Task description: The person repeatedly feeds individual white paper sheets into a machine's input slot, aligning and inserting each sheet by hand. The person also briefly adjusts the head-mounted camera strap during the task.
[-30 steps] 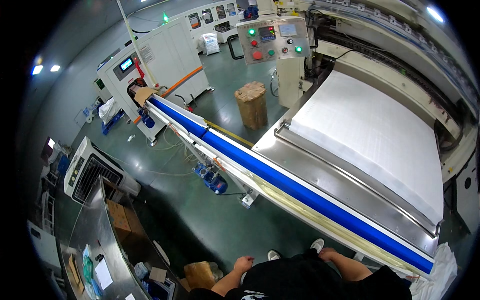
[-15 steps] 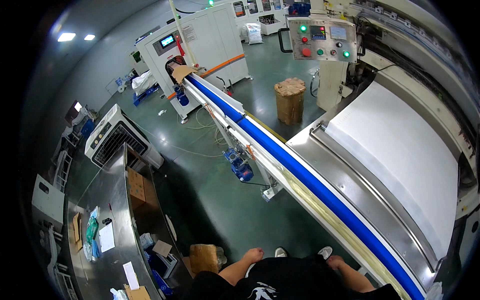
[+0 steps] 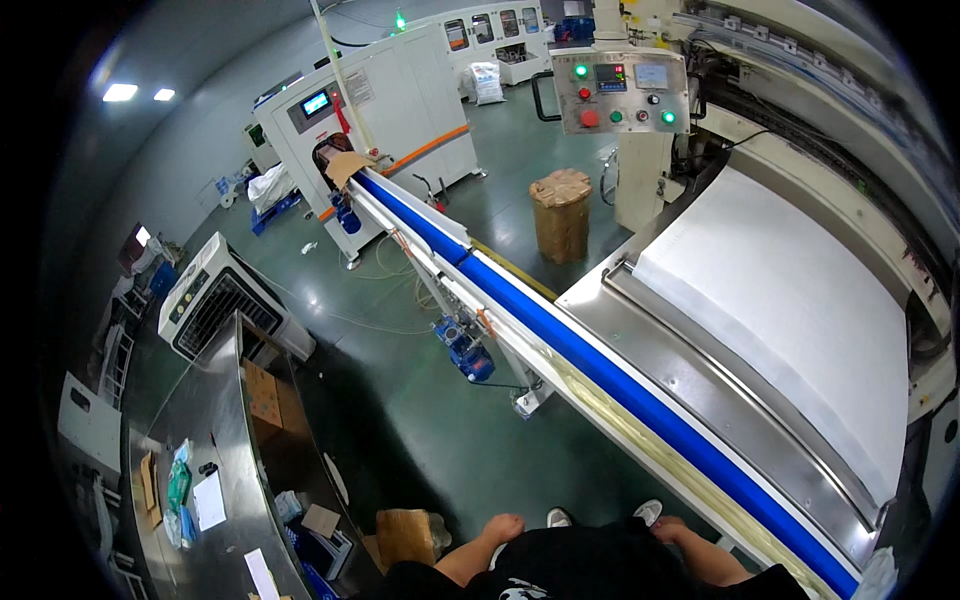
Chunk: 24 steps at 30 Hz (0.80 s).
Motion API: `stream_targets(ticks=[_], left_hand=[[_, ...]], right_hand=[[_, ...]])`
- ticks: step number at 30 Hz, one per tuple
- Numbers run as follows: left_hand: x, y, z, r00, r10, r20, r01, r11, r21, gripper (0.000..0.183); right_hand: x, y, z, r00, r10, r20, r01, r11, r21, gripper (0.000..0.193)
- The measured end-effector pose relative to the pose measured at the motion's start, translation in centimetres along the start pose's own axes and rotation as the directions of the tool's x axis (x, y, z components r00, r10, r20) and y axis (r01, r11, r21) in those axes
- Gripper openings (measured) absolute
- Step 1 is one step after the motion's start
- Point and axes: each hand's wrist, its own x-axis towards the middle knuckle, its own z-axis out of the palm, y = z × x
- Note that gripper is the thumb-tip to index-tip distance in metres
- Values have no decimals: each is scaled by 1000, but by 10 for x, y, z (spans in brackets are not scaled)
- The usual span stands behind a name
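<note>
Green floor [image 3: 530, 462] shows between the left hand [image 3: 505, 527] and the conveyor edge [image 3: 640, 452].

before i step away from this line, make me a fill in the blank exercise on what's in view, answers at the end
The conveyor belt near the right hand is coloured ____.
The white sheeting lies to the ____ of the belt.
The handles of the control panel are coloured ____.
The brown wrapped block appears to the ____ of the left hand.
Missing words: blue; right; black; left.
</note>
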Motion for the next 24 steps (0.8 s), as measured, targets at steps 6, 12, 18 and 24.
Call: stream_targets(ticks=[6, 12, 18, 24], left_hand=[[6, -11, 7, 990, 128, 56, -134, 983, 127, 30], [6, -11, 16, 989, -142, 46, 147, 977, -156, 24], [8, -26, 38, 783, 580, -226, -428, 765, 481, 10], [33, -15, 22, 533, 829, -169, -356, 401, 844, 17]], right_hand=[[-15, -12, -7, 993, -111, 48, 117, 982, -148, 33], [-26, -26, -14, 971, -228, -68, 222, 971, -86, 36], [-82, -82, -63, 907, -299, -296, 369, 903, 219, 31], [-144, -111, -126, 849, -405, -339, 512, 787, 344, 35]])
